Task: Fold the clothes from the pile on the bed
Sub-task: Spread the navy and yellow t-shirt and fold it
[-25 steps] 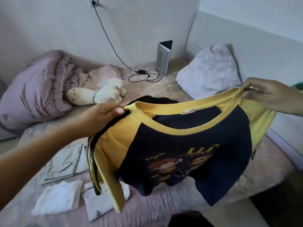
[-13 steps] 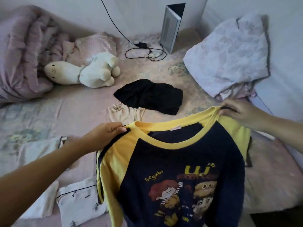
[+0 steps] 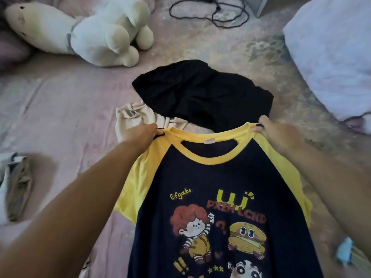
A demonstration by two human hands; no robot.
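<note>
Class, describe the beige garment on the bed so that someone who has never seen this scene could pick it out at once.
Start at the pink bed sheet and find the navy and yellow T-shirt held up at its shoulders by the left hand and right hand. Just beyond the left hand lies the beige garment, crumpled and partly tucked under the black garment. It is the only pale tan piece there.

Navy-and-yellow T-shirt [image 3: 212, 197] spread print-up (cartoon figures), its collar just beside the black garment [image 3: 202, 95].
</note>
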